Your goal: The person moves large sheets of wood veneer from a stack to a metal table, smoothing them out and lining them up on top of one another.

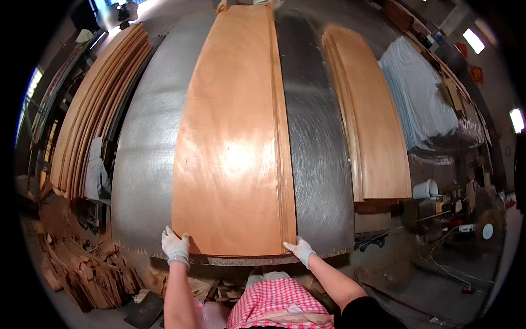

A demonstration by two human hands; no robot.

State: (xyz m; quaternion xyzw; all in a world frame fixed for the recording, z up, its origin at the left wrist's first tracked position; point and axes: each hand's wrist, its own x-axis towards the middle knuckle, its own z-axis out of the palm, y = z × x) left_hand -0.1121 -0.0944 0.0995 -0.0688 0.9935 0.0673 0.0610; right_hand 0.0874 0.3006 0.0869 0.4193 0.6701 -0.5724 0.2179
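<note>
A long sheet of orange-brown wood veneer (pixel 227 137) lies lengthwise on a dark metal tabletop (pixel 148 164), with more sheet edges showing along its right side. My left hand (pixel 176 245), in a white glove, is at the near left corner of the veneer, its fingers stretched out and thumb apart. At the near right corner, my gloved right hand (pixel 301 251) touches the veneer with its thumb; its fingers are spread beside the edge. At the far end, another person's hand (pixel 222 6) is at the veneer's left corner, partly cut off.
Stacked veneer sheets stand left (pixel 98 115) and right (pixel 372 120) of the tabletop. Torn veneer scraps (pixel 90 279) pile up at lower left. A plastic-covered stack (pixel 419 98), a white bucket (pixel 425 189) and a loose cable (pixel 438 263) are on the right.
</note>
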